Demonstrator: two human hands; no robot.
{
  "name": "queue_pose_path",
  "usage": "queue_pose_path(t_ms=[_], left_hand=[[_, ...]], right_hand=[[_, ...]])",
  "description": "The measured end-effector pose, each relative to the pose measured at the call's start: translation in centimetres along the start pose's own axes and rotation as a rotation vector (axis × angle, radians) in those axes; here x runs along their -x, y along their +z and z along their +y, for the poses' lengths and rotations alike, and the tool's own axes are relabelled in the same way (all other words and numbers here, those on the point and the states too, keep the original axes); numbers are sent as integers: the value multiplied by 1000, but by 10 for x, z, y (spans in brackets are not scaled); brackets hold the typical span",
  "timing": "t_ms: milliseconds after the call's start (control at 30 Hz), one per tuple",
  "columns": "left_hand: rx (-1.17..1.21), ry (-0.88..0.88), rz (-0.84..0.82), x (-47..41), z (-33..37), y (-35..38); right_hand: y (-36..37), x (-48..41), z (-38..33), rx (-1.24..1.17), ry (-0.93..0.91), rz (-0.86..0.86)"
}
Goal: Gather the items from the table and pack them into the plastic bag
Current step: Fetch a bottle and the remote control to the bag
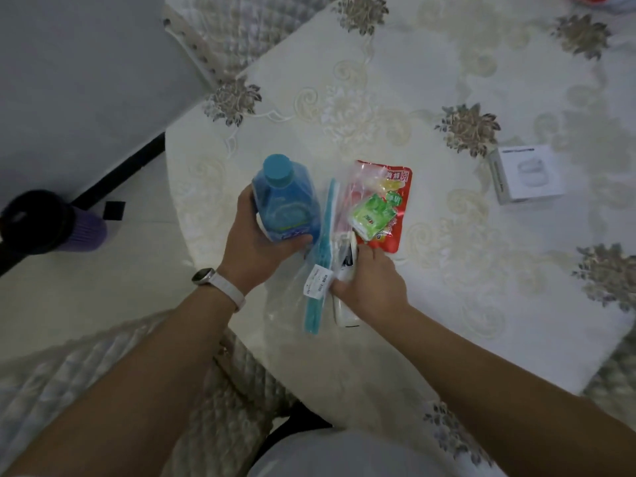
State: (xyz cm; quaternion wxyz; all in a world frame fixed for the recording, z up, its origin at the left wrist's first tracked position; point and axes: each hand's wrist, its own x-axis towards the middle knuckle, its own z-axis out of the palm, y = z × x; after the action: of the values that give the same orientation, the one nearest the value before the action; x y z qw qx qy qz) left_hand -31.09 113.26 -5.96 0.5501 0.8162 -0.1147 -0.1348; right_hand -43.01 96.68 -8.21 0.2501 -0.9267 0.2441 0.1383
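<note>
A clear plastic bag [321,270] with a blue zip strip lies on the table near its front edge. My left hand [254,242] grips a blue bottle [284,201] with a blue cap, upright, just left of the bag. My right hand [370,280] holds a white remote-like item [346,266] at the bag's mouth. A red snack packet [395,201] and a green packet [373,215] lie together at the far end of the bag, seemingly inside it.
A white box [530,175] lies on the floral tablecloth [447,98] to the right. A red-lidded thing [599,0] shows at the far right edge. A quilted chair [213,36] stands behind the table, another [103,373] near me. A purple-black item [51,222] sits on the floor at left.
</note>
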Motion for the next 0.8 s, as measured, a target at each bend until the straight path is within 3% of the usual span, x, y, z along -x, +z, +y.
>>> queue_pose_path(t_ms=[233, 467, 800], left_hand=[[56, -18, 114, 6, 13, 0], [117, 41, 93, 44, 32, -24], [186, 162, -92, 107, 58, -30]], right_hand=[[-6, 0, -2, -125, 81, -88], [-20, 39, 8, -221, 140, -100], [-58, 146, 22, -412, 294, 184]])
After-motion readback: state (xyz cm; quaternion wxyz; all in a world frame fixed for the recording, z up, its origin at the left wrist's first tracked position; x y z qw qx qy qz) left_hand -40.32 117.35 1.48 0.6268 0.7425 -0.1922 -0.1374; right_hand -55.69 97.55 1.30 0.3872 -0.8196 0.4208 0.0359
